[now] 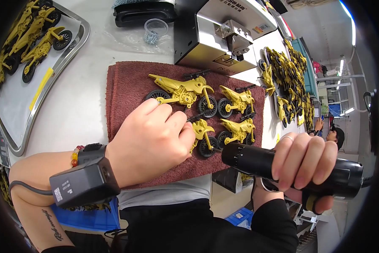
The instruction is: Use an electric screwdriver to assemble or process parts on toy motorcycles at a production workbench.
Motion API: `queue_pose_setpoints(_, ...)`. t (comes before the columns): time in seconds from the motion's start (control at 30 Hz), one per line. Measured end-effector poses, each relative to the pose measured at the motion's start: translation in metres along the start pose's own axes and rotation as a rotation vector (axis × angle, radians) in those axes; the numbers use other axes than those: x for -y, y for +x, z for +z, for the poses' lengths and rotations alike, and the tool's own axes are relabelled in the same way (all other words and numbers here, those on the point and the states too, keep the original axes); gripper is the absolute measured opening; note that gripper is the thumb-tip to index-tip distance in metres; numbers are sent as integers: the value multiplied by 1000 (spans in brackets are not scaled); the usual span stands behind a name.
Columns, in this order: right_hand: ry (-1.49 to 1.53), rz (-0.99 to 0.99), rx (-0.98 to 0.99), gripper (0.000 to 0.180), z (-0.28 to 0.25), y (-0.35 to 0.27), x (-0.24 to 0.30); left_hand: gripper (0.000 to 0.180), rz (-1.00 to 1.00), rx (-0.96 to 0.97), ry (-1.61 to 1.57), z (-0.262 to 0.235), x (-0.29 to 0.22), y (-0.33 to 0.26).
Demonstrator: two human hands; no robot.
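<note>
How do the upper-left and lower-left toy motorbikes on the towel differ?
The upper-left motorbike shows almost whole; the lower-left motorbike is partly hidden by the left hand. The lower-left motorbike's front wheel is nearer the black screwdriver than the upper-left's. Both are yellow with black wheels.

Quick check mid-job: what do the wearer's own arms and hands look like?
The left grip is ungloved. At its wrist are a bracelet of red and amber beads and a black box with a printed label and a dark cable. Dark script marks that forearm. The right grip is ungloved, with a thin silver ring; its arm has a black sleeve.
</note>
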State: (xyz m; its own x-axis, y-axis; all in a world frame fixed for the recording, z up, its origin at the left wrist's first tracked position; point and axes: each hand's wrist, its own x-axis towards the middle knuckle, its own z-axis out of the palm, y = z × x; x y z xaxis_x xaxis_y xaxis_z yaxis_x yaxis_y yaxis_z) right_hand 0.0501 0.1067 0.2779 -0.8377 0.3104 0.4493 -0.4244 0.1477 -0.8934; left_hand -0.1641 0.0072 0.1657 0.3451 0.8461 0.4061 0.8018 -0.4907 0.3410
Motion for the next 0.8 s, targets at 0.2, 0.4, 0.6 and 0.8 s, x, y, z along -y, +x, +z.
queue_pose_setpoints(0.2, 30, -39, -28, 33, 2, -4, -4, 45, -14, 22, 19, -1, -3, -3)
queue_pose_setpoints(0.4, 110, -45, 90, 19, -5, 6, -10, 46, -13, 29, 11, -3, -3, 0)
queue_pose_setpoints(0.6, 98, -62, 182, 12, -6, 10, -6, 46, -17, 36, 48, -3, -5, 1)
queue_pose_setpoints(0.8, 245, -29, 269, 23, -7, 26, 4, 45, -24, 17, 71, -3, -8, 2)
